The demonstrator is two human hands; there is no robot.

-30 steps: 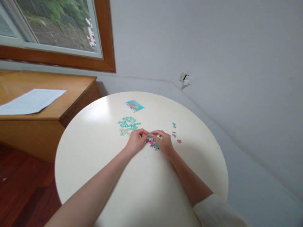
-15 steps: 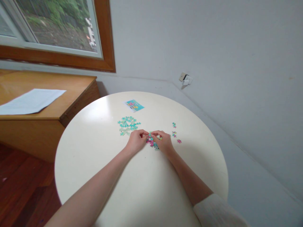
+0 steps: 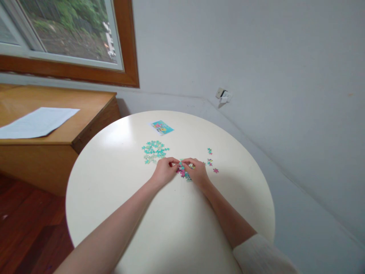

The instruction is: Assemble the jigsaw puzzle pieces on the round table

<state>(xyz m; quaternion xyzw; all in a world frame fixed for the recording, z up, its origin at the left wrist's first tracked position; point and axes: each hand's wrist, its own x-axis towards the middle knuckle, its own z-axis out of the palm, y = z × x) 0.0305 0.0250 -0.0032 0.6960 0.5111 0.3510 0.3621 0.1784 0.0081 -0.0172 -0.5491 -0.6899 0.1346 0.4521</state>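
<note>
My left hand (image 3: 166,169) and my right hand (image 3: 196,170) meet fingertip to fingertip near the middle of the round table. Pinched between their thumbs and forefingers is a small teal jigsaw puzzle piece (image 3: 180,164). Right under the fingers lies a cluster of pink, teal and pale puzzle pieces (image 3: 187,176), partly covered by my hands. Left of my left hand spreads a pile of teal and pale green puzzle pieces (image 3: 155,147). Beyond my right hand sit a few scattered pieces, among them a pink one (image 3: 216,170).
A picture card (image 3: 162,128) lies toward the far side of the white table (image 3: 114,182). To the left stands a wooden cabinet (image 3: 94,114) with a paper sheet (image 3: 40,121) on it. A wall socket with a plug (image 3: 224,95) is behind the table.
</note>
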